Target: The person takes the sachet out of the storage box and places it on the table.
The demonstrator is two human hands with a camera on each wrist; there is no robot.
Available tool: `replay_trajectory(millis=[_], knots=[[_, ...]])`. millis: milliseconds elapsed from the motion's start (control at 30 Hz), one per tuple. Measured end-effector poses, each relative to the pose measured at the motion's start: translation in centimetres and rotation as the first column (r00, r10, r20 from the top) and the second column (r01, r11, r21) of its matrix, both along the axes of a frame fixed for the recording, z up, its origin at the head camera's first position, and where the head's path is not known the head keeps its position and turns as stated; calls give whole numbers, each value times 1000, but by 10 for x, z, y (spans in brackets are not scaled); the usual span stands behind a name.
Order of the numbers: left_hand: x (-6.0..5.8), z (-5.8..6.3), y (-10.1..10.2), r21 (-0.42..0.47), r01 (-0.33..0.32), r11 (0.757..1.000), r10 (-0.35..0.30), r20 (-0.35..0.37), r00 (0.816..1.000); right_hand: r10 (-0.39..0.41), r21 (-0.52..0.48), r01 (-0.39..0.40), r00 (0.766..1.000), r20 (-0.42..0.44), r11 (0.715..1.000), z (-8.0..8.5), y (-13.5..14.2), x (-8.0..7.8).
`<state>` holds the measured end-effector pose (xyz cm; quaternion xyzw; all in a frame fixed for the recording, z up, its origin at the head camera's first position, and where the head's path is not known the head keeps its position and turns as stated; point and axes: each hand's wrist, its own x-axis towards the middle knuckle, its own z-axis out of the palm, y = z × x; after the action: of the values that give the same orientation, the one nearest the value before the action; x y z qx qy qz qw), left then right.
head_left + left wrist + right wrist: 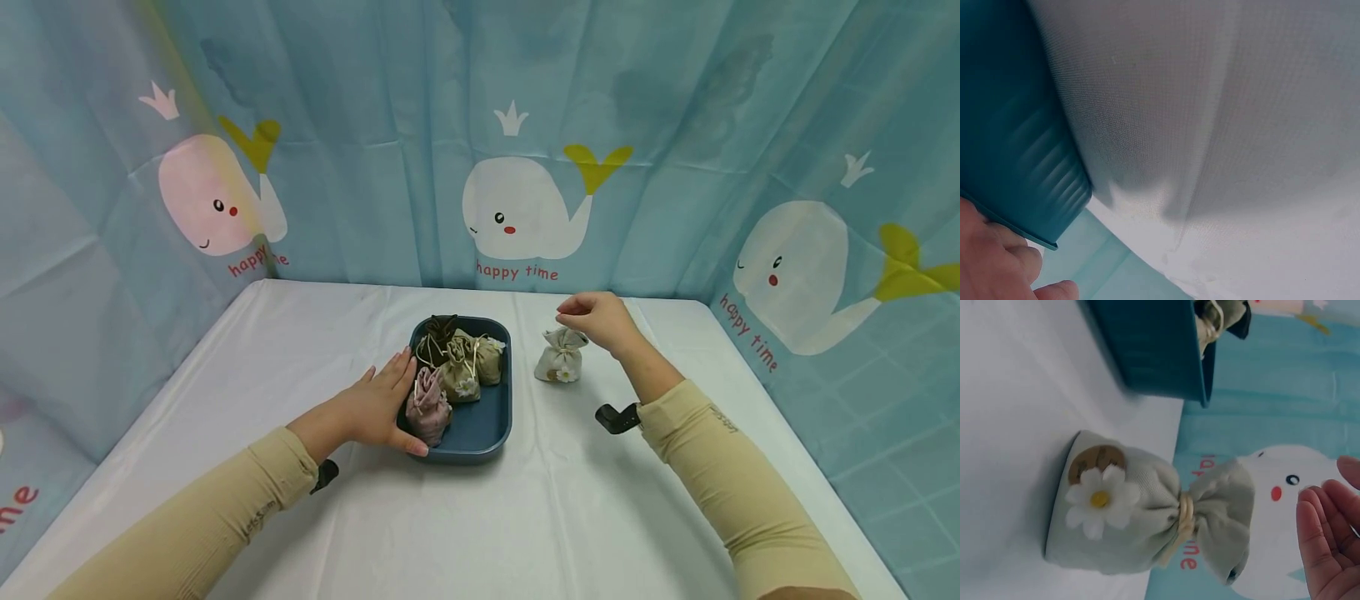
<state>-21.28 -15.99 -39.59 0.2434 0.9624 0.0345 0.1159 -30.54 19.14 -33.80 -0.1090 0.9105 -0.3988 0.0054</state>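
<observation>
A blue tray (pixel 480 429) stands on the white cloth with several small drawstring pouches in it: a pink pouch (pixel 428 408), a dark brown pouch (pixel 437 337), and olive-beige pouches (pixel 459 375) with white flowers. My left hand (pixel 375 404) rests against the tray's left side, fingers spread and straight, thumb at the near rim. To the tray's right a pale grey-green pouch (pixel 1147 512) sits upright, its neck tied with cord and a white daisy on its front. Just above its gathered top is my right hand (pixel 600 321), apart from the pouch in the right wrist view, with nothing between the fingers.
White cloth (pixel 450 533) covers the table. A blue curtain (pixel 360 167) with printed whales hangs along the back and both sides. A black wrist mount (pixel 618 418) juts out beside the right sleeve.
</observation>
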Motion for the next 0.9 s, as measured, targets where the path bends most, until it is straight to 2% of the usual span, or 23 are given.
replay_trajectory(millis=[200,433,667,900], knots=[[1,1,0,10,-3,1000,3,6,1000,57,-40,-55,998,34,998,5,-17,3],[1,1,-1,16,-3,1000,3,8,1000,127,-31,-127,992,21,991,9,-41,9],[1,1,-1,13,-3,1000,3,2,1000,222,9,-222,975,-6,975,8,-64,15],[0,-1,-1,11,-12,1000,12,7,1000,292,-2,-292,956,3,956,9,-87,22]])
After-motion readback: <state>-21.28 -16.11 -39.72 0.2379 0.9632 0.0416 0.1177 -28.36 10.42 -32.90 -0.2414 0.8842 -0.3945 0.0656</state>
